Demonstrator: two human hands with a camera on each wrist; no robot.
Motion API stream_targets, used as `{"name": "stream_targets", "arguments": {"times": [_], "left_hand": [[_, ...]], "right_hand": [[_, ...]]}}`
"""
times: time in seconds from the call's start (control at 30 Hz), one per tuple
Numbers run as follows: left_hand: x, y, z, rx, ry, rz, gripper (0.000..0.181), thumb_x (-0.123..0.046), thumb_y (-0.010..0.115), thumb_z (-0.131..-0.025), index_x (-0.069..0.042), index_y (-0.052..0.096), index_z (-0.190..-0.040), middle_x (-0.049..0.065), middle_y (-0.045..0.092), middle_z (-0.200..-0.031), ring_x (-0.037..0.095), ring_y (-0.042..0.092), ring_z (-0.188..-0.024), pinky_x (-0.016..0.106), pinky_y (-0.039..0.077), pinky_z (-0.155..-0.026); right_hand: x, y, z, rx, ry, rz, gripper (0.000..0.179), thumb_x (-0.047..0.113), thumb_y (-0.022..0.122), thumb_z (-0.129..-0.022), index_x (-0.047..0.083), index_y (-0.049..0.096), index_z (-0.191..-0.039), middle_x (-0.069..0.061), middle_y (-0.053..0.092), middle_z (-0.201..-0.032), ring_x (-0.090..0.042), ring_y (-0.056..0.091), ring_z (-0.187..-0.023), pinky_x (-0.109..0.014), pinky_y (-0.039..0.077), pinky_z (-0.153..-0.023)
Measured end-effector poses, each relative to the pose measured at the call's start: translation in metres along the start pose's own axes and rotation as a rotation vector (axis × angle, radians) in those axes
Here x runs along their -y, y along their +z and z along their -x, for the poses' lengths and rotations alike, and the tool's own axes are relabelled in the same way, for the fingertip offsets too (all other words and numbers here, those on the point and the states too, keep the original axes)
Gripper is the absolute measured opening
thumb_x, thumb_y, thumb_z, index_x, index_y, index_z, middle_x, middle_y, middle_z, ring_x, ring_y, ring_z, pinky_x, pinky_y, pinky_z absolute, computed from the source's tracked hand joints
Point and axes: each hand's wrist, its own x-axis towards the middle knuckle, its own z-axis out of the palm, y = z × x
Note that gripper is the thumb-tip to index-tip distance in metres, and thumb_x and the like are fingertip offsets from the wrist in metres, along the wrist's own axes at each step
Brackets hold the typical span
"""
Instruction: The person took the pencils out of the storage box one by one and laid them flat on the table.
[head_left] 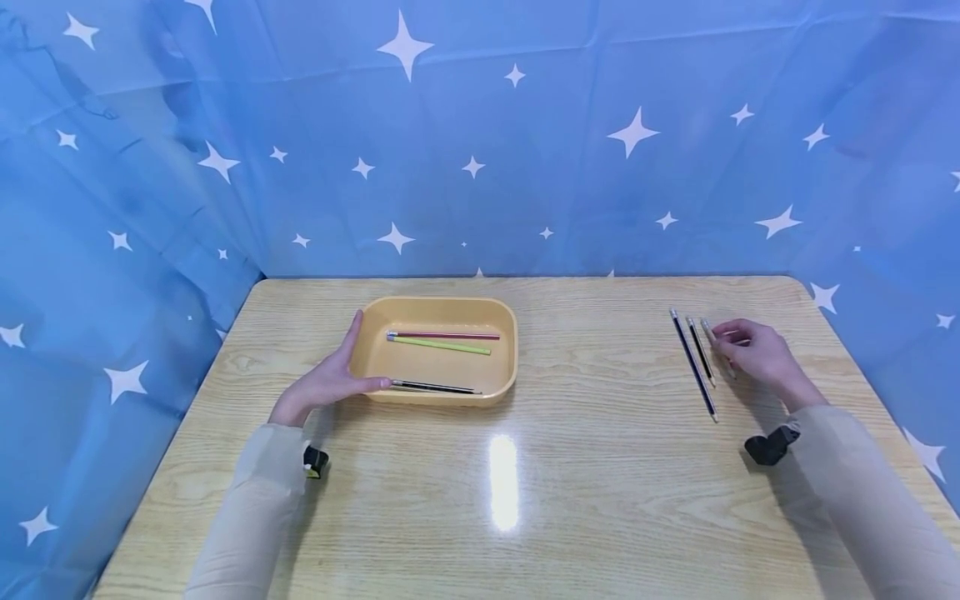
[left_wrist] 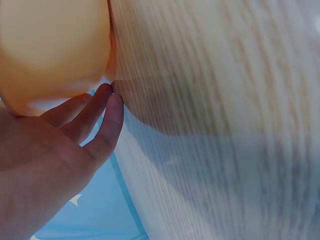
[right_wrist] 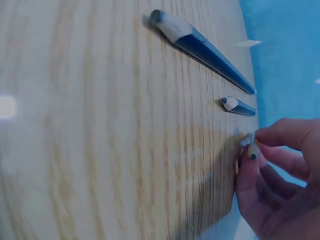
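At the left end of a yellow plastic tray (head_left: 510, 342), my left hand (head_left: 330, 375) holds the wall, thumb over the near rim; in the left wrist view its other fingers (left_wrist: 107, 130) lie against the outside. Three pencils lie in the tray: a red pencil (head_left: 450, 336), a lime-green pencil (head_left: 442, 344) and a black pencil (head_left: 435, 387) near the thumb. Over on the right, my right hand (head_left: 757, 354) pinches a light-coloured pencil (right_wrist: 253, 151) between thumb and fingers, at the table surface. Beside it lie a long dark-blue pencil (head_left: 693, 367) and a shorter dark pencil (head_left: 702, 354).
All of this is on a pale wooden table (head_left: 592, 467) with a bright light reflection. A blue curtain (head_left: 525, 167) with white stars hangs behind the table and along its sides. A small black device (head_left: 772, 446) is on the right wrist.
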Motion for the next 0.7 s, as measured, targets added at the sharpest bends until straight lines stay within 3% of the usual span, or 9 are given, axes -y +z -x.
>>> {"name": "stream_targets", "arguments": {"times": [0.2, 0.7], "left_hand": [[0.0015, -0.0002, 0.0003, -0.004, 0.024, 0.006, 0.122, -0.034, 0.077, -0.083, -0.019, -0.023, -0.151, 0.017, -0.015, -0.158, 0.042, 0.000, -0.143, 0.059, 0.009, -0.111], [0.0010, 0.0002, -0.0001, -0.007, 0.016, 0.001, 0.123, -0.035, 0.078, -0.081, -0.022, -0.023, -0.151, 0.018, -0.014, -0.158, 0.043, 0.002, -0.142, 0.060, 0.010, -0.111]], "right_hand": [[-0.0005, 0.0013, -0.0003, -0.013, -0.013, 0.027, 0.034, 0.017, 0.053, -0.099, -0.010, 0.054, -0.119, -0.024, 0.059, -0.101, -0.012, 0.055, -0.073, -0.026, 0.048, -0.056], [0.0014, 0.0030, 0.0008, -0.014, -0.006, 0.022, 0.033, 0.016, 0.053, -0.099, -0.010, 0.055, -0.118, -0.021, 0.059, -0.097, -0.016, 0.055, -0.074, -0.026, 0.048, -0.056]]}}
